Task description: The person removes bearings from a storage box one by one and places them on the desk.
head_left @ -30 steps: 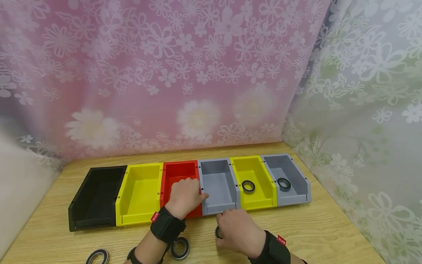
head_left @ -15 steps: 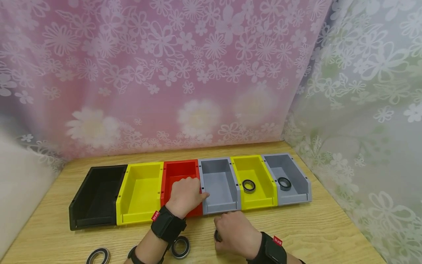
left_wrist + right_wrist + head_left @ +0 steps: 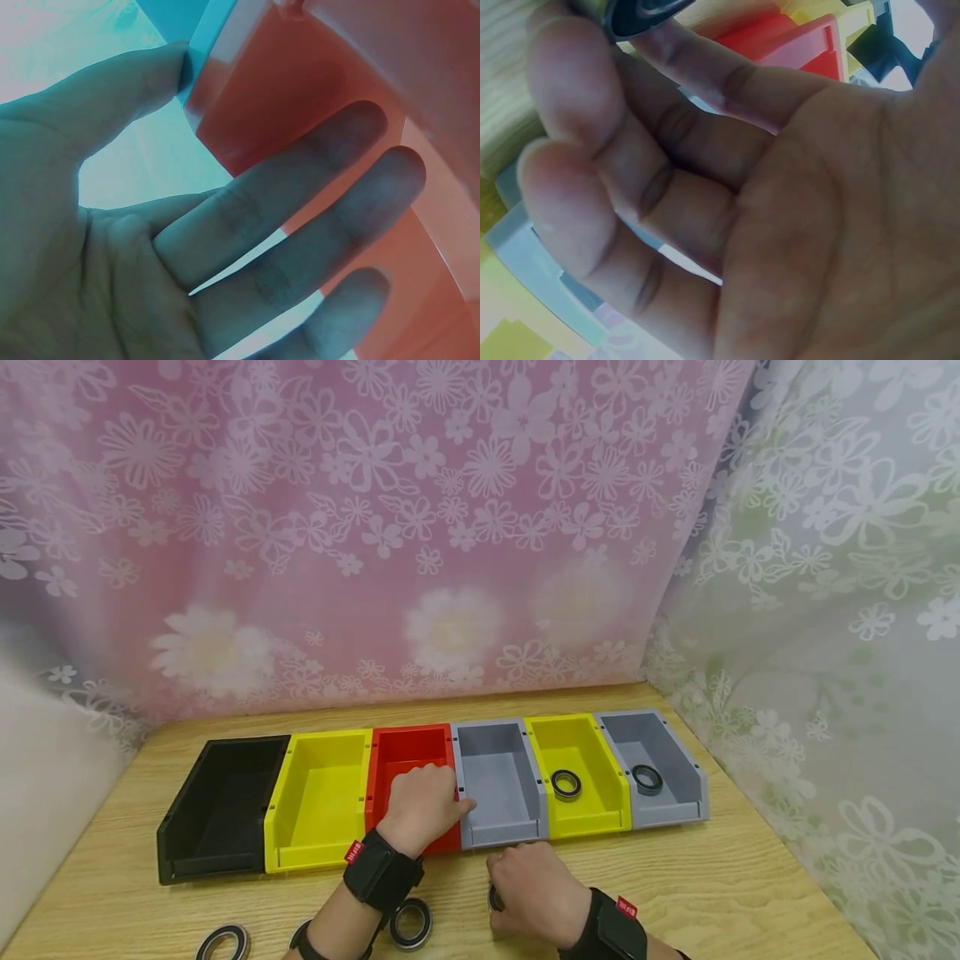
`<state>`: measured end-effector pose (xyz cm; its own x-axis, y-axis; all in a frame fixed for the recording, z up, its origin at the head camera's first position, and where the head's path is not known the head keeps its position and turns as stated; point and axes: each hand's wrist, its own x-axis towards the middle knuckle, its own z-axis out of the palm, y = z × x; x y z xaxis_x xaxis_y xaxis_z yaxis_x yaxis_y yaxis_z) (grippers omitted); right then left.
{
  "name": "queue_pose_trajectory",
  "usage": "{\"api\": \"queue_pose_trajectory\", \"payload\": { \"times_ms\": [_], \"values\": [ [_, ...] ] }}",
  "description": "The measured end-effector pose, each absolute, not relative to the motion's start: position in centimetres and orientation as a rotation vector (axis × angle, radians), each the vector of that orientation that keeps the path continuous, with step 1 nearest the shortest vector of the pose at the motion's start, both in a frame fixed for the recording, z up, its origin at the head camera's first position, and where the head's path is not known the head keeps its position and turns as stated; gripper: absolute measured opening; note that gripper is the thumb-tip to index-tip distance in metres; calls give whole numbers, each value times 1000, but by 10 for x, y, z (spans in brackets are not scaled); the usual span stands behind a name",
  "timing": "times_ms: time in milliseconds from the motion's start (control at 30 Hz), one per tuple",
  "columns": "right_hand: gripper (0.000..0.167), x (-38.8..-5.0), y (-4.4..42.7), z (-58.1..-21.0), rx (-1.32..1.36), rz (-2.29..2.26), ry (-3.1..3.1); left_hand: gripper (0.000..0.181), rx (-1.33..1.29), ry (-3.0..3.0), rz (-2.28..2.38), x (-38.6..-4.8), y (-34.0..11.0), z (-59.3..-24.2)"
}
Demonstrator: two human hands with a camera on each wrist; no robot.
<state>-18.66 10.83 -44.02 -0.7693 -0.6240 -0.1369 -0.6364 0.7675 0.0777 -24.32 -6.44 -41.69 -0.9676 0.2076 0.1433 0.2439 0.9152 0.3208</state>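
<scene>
My left hand [image 3: 422,806] lies over the front of the red bin [image 3: 412,743]. In the left wrist view its fingers [image 3: 300,195] are nearly straight against the red plastic, and the thumb touches the edge of the adjoining bin. Low over the table, in front of the middle grey bin [image 3: 495,777], my right hand [image 3: 536,889] holds a ball bearing [image 3: 495,897]. The right wrist view shows only part of that bearing [image 3: 649,15], at the curled fingertips; the thumb is hidden there.
One bearing [image 3: 566,797] lies in the right yellow bin [image 3: 588,827], another [image 3: 647,789] in the far-right grey bin [image 3: 671,814]. A yellow bin [image 3: 322,777] and black bin [image 3: 217,864] continue the row leftward. Loose bearings [image 3: 409,943] lie near the front, one partly behind my left forearm.
My right hand has shifted slightly left and down with the bearing, mostly in the first half second. My left hand stays in place over the red bin.
</scene>
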Motion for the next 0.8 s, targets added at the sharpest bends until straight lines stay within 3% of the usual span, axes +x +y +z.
{"api": "queue_pose_trajectory", "payload": {
  "times_ms": [800],
  "values": [
    [38, -193, 105, -443, -998, 221, 2852, 47, -360, -2963, -534, -242, -65, -415]
  ]
}}
